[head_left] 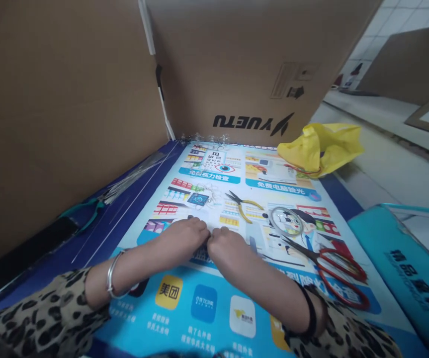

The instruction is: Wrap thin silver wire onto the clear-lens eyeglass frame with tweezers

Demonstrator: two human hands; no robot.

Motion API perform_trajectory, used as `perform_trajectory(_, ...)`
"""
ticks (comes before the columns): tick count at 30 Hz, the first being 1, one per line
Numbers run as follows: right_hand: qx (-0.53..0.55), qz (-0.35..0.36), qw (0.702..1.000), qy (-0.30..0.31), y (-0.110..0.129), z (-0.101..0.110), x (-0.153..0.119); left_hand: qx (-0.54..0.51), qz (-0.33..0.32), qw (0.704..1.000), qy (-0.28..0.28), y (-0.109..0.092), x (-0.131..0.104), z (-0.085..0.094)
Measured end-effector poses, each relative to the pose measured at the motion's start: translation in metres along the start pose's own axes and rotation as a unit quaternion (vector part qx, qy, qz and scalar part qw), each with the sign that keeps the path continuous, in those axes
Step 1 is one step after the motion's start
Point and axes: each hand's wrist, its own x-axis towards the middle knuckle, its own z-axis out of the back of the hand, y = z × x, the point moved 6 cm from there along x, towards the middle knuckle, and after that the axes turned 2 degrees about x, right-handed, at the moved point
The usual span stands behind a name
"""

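Head view: your left hand point(188, 236) and right hand point(228, 247) come together above a blue-and-white printed poster point(223, 284)

Fingers of both bunched; you cannot tell what, if anything, they pinch, the fingertips being hidden; yellow-handled metal pliers point(241, 203) lie open on the poster, just beyond your right hand; red-handled metal scissors point(315, 256) lie farther right

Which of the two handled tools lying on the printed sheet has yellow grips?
The pliers, just beyond the right hand; the larger scissors, farther right, have red handles instead.
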Motion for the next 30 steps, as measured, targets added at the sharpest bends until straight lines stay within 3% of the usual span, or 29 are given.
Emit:
perform_trajectory(5,-0.016,-0.012,1.0,-0.015,0.001,-0.002,0.003,0.007,-0.011,1.0,0.012,0.004,0.009,-0.01)
perform_trajectory(14,-0.07,0.046,0.996,-0.02,0.018,-0.006,0.008,-0.054,-0.015,0.998,0.021,0.016,0.007,-0.027)
perform_trajectory(21,-0.104,0.049,0.99,-0.076,0.015,-0.004,-0.004,-0.077,-0.013,0.997,0.017,0.017,0.007,-0.029)
perform_trajectory(30,-0.076,0.064,0.994,-0.044,0.018,-0.004,-0.011,-0.09,-0.018,0.995,0.049,0.006,0.002,-0.029)
